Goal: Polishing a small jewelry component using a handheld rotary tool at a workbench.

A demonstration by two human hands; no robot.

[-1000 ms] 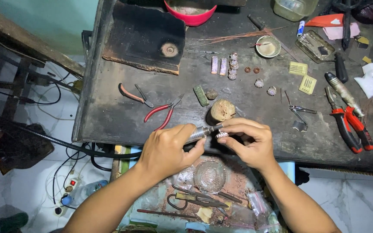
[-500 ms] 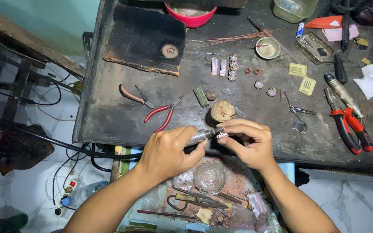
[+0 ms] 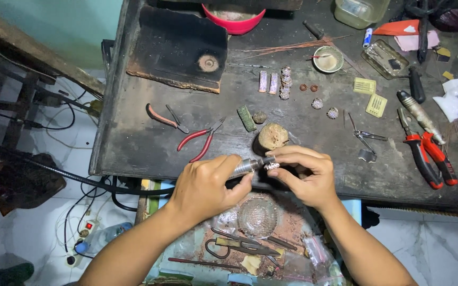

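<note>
L hand (image 3: 208,182) grip closed on rotary handpiece (image 3: 250,165) — R hand (image 3: 306,175) pinches small silvery piece (image 3: 272,166), prob. ring.

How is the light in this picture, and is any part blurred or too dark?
Head view: soft, even light on the hands, left hand and right hand sharp; metal handpiece shows a small glare; the dark bench swallows detail at its far edge.

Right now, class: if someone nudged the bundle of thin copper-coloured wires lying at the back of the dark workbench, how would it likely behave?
The bundle of thin copper-coloured wires probably weighs little and would scatter, since the strands lie loose and fanned. Being so thin, they would likely bend easily. They may roll across the flat dark workbench.
</note>
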